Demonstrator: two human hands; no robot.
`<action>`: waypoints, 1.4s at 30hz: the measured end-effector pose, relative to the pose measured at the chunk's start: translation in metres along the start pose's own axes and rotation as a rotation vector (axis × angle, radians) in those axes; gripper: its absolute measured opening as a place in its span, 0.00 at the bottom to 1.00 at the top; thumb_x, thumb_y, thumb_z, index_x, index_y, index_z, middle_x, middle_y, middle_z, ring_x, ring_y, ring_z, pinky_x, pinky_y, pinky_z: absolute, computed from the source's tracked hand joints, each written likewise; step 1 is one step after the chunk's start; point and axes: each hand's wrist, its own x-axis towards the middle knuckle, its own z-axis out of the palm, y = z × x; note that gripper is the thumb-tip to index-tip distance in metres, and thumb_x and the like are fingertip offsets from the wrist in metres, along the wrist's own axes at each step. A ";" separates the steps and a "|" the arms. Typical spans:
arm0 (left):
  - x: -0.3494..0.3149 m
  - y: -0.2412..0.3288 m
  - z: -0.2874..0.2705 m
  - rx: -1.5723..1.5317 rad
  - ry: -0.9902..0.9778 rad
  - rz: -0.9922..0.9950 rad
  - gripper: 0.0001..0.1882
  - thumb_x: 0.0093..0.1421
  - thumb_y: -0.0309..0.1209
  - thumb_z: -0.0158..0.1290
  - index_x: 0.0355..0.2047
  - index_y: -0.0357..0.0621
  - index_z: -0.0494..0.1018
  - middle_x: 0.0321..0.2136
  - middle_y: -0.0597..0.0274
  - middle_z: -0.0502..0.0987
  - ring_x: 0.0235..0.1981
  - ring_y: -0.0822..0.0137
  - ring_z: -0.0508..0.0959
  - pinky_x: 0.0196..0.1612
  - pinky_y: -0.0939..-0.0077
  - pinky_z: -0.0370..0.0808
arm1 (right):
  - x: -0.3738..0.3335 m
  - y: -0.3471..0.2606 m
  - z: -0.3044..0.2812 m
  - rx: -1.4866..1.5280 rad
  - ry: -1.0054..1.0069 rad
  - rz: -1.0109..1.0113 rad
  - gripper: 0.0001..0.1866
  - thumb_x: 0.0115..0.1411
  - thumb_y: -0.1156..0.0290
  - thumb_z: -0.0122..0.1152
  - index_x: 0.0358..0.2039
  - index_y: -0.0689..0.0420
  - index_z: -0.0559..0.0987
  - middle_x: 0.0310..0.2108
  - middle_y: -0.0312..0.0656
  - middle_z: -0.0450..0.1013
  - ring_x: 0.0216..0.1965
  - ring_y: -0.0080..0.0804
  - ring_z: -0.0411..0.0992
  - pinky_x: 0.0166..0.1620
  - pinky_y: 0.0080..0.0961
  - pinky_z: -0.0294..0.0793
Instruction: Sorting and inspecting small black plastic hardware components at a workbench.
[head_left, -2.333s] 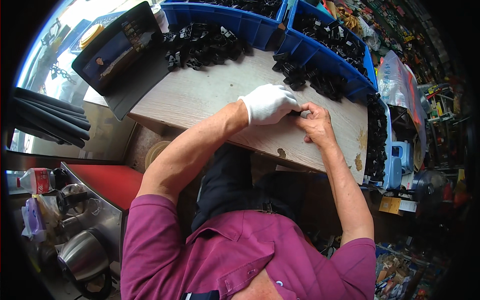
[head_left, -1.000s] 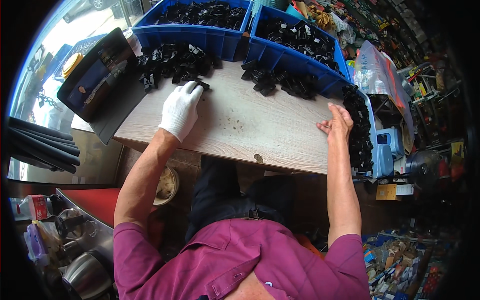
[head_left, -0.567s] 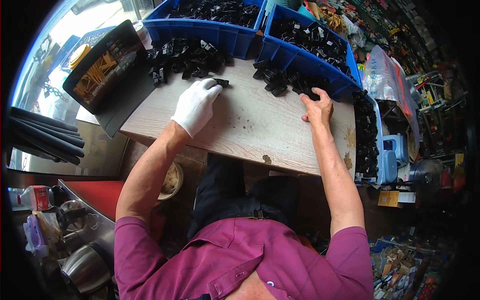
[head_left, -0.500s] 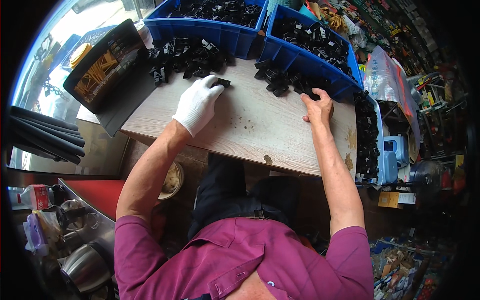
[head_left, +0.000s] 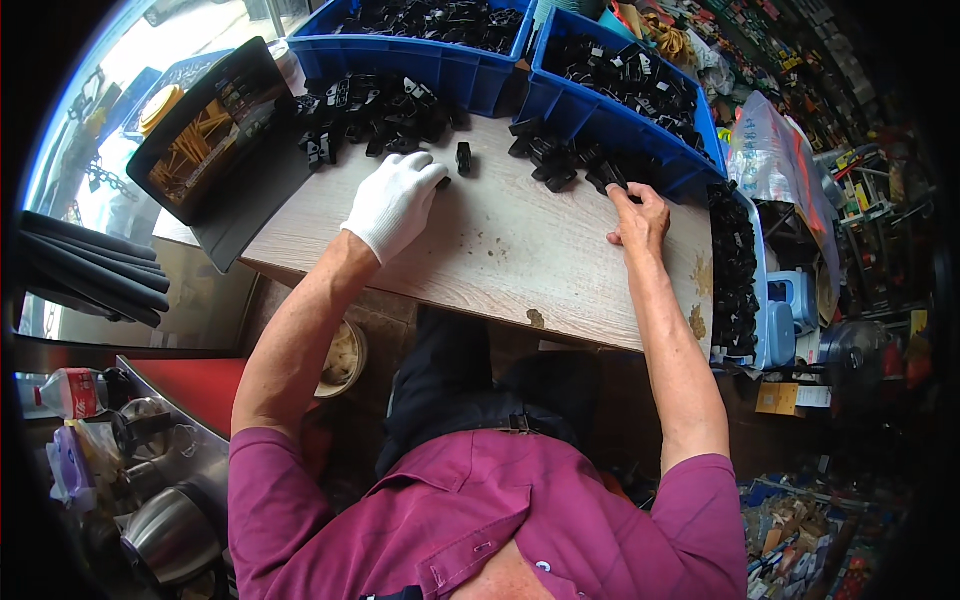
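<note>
While both hands (head_left: pixel 395 205) (head_left: pixel 641 218) half-curl at black pieces (head_left: pixel 444 184) (head_left: pixel 604 177), grip unclear, 2 blue bins (head_left: pixel 400 70) (head_left: pixel 580 115) holding more

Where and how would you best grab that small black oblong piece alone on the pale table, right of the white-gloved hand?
Probably pinch the small black oblong piece midway along its long sides, coming from the person's side and above: it is narrow, its long sides face left and right, and the heap of black pieces sits beyond it to the left.
</note>
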 end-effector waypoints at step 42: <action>0.022 0.096 0.045 -0.310 -0.056 0.411 0.15 0.59 0.30 0.55 0.47 0.45 0.79 0.40 0.59 0.81 0.45 0.54 0.79 0.49 0.61 0.76 | -0.073 -0.016 -0.022 -0.069 -0.620 -0.124 0.15 0.53 0.71 0.67 0.43 0.55 0.84 0.11 0.27 0.60 0.10 0.17 0.60 0.14 0.21 0.67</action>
